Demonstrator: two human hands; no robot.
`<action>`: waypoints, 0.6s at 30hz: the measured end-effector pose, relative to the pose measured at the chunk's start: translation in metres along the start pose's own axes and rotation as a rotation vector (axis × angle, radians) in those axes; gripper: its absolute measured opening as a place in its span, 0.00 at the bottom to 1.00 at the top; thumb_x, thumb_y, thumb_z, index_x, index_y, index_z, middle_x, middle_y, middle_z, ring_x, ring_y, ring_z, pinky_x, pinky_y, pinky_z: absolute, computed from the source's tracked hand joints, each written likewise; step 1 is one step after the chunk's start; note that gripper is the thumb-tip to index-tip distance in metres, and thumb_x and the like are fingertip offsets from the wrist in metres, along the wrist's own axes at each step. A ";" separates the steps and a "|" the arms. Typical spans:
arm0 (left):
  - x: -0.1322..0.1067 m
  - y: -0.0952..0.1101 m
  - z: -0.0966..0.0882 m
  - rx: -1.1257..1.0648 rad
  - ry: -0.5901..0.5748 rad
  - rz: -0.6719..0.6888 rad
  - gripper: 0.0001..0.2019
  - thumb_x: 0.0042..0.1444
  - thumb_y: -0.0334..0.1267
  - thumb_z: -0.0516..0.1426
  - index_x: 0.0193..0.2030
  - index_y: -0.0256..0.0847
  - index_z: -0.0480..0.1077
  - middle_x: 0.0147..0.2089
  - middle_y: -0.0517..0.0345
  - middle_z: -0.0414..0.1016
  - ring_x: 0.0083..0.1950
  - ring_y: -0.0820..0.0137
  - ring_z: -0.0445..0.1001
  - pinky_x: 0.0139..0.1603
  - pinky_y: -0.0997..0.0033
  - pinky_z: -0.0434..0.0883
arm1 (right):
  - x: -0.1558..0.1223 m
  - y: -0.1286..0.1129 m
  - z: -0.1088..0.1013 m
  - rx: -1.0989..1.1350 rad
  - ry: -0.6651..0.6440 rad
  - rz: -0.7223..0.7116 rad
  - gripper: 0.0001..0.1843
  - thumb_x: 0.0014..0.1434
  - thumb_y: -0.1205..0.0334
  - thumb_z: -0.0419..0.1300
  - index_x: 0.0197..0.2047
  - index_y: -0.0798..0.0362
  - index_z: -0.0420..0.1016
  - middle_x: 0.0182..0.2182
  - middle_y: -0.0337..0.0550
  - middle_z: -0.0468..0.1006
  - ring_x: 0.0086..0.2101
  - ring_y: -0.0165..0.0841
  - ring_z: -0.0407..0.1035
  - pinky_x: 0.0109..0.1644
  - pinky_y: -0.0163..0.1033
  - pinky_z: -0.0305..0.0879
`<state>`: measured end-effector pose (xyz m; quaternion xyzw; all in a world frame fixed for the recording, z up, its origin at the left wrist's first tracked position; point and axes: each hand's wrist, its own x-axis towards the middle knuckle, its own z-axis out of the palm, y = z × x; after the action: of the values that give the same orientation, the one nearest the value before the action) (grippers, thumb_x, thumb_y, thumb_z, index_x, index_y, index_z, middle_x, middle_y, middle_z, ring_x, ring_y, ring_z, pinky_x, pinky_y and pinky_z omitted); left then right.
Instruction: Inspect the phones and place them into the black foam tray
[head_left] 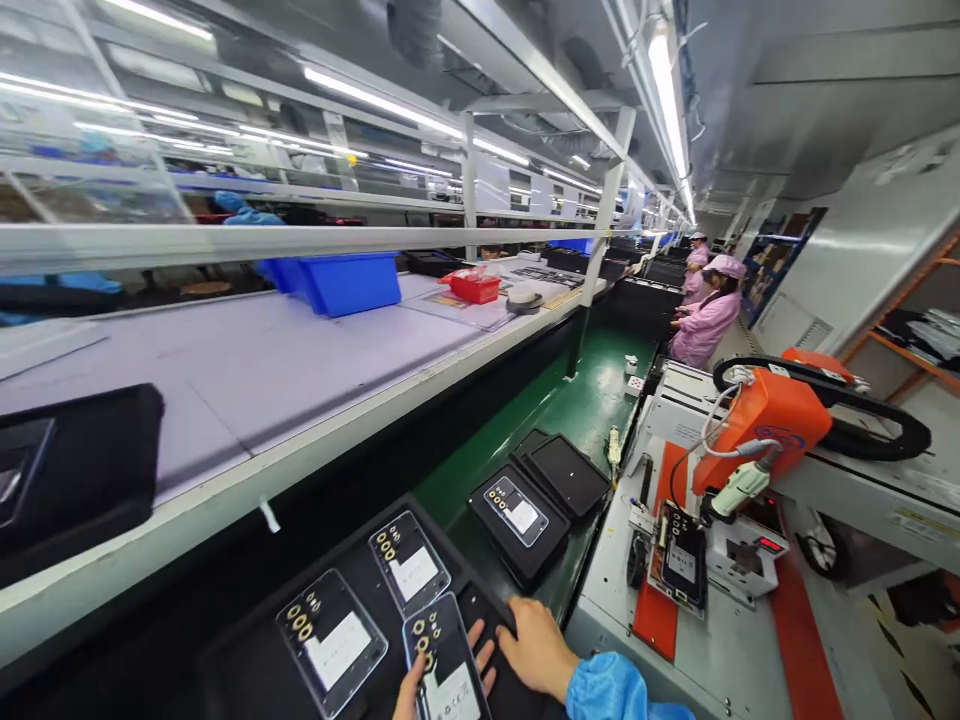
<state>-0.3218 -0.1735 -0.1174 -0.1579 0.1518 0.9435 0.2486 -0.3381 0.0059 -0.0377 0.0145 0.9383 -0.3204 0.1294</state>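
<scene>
My left hand (409, 692) holds a phone body (453, 690) with gold camera rings and a white label, its thumb on one side and its fingertips showing past the other. Beneath it lies a black tray (255, 640), where two similar phone bodies rest, one at the left (334, 645) and one farther back (409, 562). My right hand (538, 648), in a blue sleeve, has its fingers curled over the right edge of this tray.
Another black tray with a phone (517, 512) sits ahead on the green conveyor (487, 440). At right, a machine with an orange arm (765, 430) holds a phone in a fixture (679, 560). A blue bin (341, 283) stands on the left bench. Workers in pink (705, 320) are farther off.
</scene>
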 end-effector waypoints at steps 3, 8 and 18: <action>0.001 -0.012 0.000 0.022 0.101 0.083 0.23 0.56 0.53 0.55 0.50 0.42 0.77 0.58 0.41 0.74 0.53 0.47 0.76 0.64 0.39 0.62 | -0.001 -0.003 -0.002 -0.031 -0.019 -0.013 0.20 0.59 0.62 0.52 0.52 0.57 0.73 0.47 0.56 0.79 0.51 0.47 0.72 0.56 0.49 0.66; -0.001 -0.014 -0.002 -0.021 0.044 0.087 0.24 0.58 0.54 0.54 0.53 0.41 0.75 0.59 0.41 0.71 0.55 0.46 0.74 0.64 0.39 0.61 | -0.004 -0.005 -0.002 -0.052 -0.011 -0.002 0.20 0.60 0.62 0.51 0.53 0.58 0.72 0.48 0.57 0.79 0.50 0.47 0.72 0.56 0.49 0.66; -0.006 -0.002 0.006 -0.092 -0.230 -0.033 0.27 0.62 0.55 0.47 0.58 0.42 0.71 0.63 0.41 0.67 0.62 0.44 0.66 0.64 0.38 0.60 | -0.014 -0.009 -0.004 -0.056 0.014 0.003 0.23 0.59 0.63 0.51 0.57 0.56 0.70 0.50 0.56 0.78 0.52 0.48 0.72 0.57 0.52 0.67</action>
<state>-0.3167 -0.1721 -0.1100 -0.0625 0.0764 0.9572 0.2722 -0.3263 0.0015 -0.0259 0.0147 0.9477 -0.2937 0.1238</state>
